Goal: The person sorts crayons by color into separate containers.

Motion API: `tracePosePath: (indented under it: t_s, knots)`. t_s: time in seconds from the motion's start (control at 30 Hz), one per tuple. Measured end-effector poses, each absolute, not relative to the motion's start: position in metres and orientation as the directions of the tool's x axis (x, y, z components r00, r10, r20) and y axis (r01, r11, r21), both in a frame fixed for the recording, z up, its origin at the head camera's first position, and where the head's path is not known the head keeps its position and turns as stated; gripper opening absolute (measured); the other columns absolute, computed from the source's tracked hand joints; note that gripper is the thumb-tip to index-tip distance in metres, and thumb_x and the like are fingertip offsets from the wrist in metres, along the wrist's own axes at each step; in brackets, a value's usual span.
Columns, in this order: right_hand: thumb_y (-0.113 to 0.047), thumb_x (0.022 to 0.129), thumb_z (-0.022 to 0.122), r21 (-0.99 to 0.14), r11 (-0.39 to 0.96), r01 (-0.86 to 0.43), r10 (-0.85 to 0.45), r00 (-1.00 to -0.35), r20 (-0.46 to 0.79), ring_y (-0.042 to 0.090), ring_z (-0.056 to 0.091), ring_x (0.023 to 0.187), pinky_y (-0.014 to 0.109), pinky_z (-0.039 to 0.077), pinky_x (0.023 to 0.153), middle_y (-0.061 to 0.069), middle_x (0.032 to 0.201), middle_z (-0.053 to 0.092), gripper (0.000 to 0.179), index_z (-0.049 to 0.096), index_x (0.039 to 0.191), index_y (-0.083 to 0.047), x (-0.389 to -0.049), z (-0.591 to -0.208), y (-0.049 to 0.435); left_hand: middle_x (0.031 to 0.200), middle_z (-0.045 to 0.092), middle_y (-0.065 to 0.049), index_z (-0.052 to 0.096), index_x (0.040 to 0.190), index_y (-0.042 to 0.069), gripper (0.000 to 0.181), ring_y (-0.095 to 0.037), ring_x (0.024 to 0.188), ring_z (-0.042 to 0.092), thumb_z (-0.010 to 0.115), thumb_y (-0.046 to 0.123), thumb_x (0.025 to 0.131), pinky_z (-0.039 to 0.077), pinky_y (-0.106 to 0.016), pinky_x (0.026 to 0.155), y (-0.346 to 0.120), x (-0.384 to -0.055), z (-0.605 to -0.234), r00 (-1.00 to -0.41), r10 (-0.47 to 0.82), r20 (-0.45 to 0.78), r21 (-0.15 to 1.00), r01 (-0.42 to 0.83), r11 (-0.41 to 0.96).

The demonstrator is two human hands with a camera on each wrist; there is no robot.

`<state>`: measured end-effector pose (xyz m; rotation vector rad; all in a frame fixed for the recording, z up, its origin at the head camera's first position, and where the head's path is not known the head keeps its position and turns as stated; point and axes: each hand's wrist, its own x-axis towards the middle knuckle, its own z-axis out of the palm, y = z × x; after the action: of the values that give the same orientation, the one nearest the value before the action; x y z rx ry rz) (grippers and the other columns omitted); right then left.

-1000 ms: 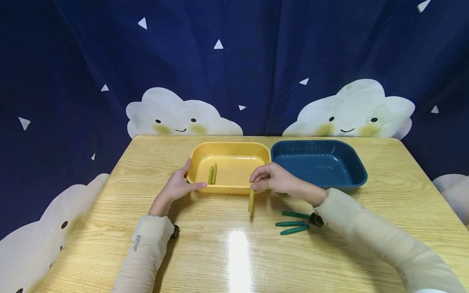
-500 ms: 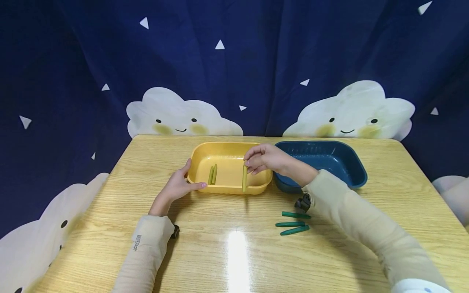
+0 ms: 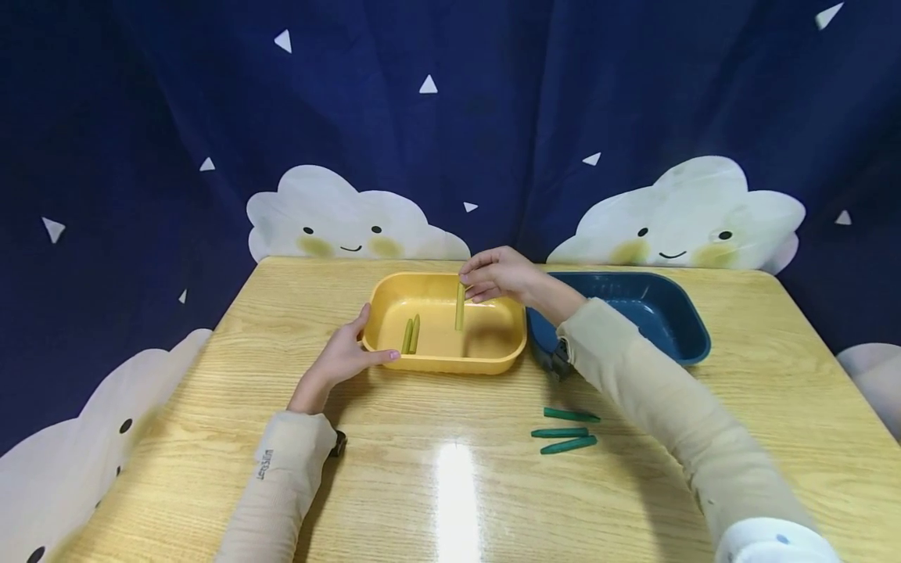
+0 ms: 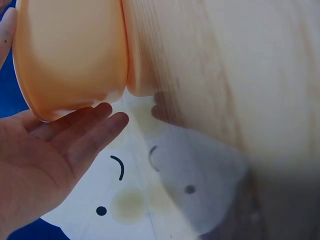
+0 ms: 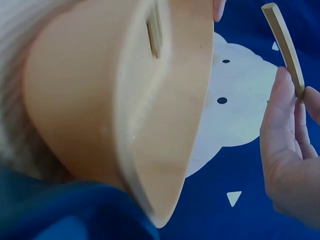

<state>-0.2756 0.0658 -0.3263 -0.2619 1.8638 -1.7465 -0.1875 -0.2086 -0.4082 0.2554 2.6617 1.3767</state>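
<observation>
The stick (image 5: 286, 50) — slim, faceted — looks dull yellow.

Yellow sticks (image 3: 461, 306): three; two left of centre, one mid-frame. Green sticks (image 3: 559, 432): three, lower right of centre. Yellow tray (image 3: 450, 364): one, mid-frame. Blue tray (image 3: 655, 317): one, right. Left hand (image 3: 345, 357), right hand (image 3: 508, 275): two hands. Bench (image 3: 394, 500): one.
</observation>
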Motion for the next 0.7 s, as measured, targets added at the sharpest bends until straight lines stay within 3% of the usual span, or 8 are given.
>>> tracePosePath:
  t_s: [0.23, 0.7]
  knots:
    - [0.003, 0.085, 0.060, -0.953, 0.159, 0.258, -0.480, -0.823, -0.303, 0.019, 0.064, 0.063, 0.034, 0.054, 0.068, 0.009, 0.076, 0.062, 0.015, 0.058, 0.099, 0.006, -0.294, -0.326, 0.049, 0.145, 0.019, -0.025, 0.006, 0.143, -0.005, 0.104, -0.034, 0.124, 0.038, 0.077, 0.029, 0.074, 0.044, -0.040, 0.090, -0.209, -0.188, -0.409, -0.977, 0.214, -0.027, 0.808, 0.104, 0.580]
    - [0.003, 0.085, 0.059, -0.953, 0.196, 0.232, -0.493, -0.817, -0.300, 0.018, 0.063, 0.063, 0.026, 0.054, 0.060, 0.009, 0.075, 0.062, 0.023, 0.055, 0.106, 0.010, -0.327, -0.337, 0.020, 0.146, 0.017, -0.024, 0.005, 0.142, -0.006, 0.107, -0.032, 0.126, 0.036, 0.078, 0.029, 0.073, 0.038, -0.040, 0.097, -0.211, -0.189, -0.410, -0.977, 0.208, -0.040, 0.829, 0.084, 0.553]
